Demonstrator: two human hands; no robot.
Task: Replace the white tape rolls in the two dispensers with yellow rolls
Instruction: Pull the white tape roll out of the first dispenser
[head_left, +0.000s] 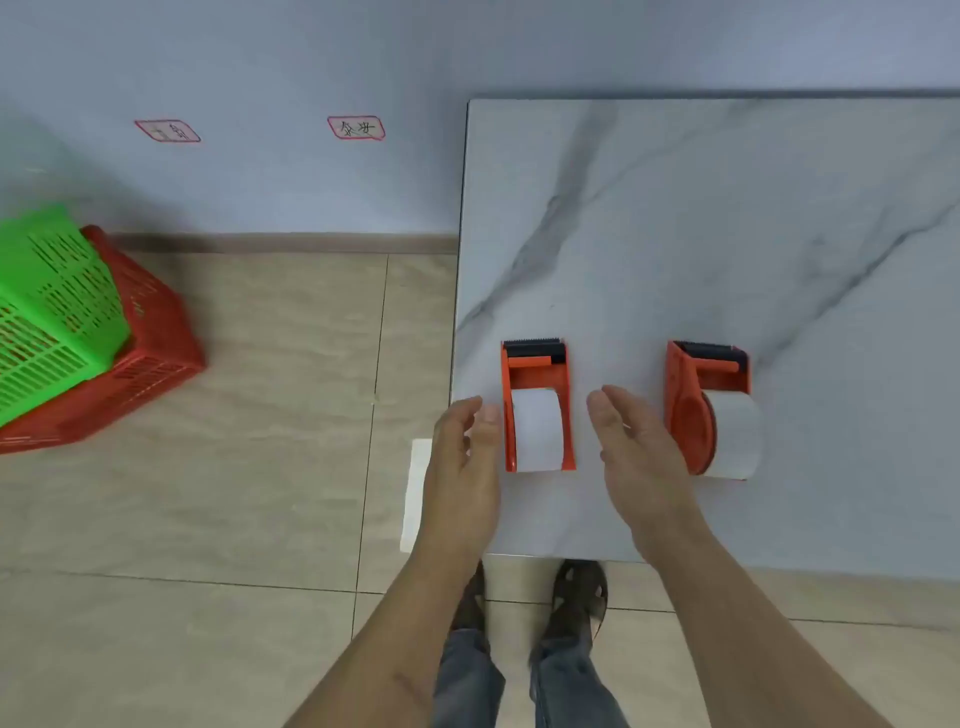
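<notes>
Hands (462, 457) (636, 441) released, flanking left dispenser (537, 405) at tabletop (675, 234) front-left corner; we judge next: grip it, pull white roll (537, 431).

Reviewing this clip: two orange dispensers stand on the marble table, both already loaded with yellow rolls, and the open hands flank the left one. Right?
Not quite. The head view shows both rolls are white, not yellow: the left dispenser and the right dispenser each hold a white roll. The rest stands: both sit on the marble table, and the open left hand and right hand flank the left one.
</notes>
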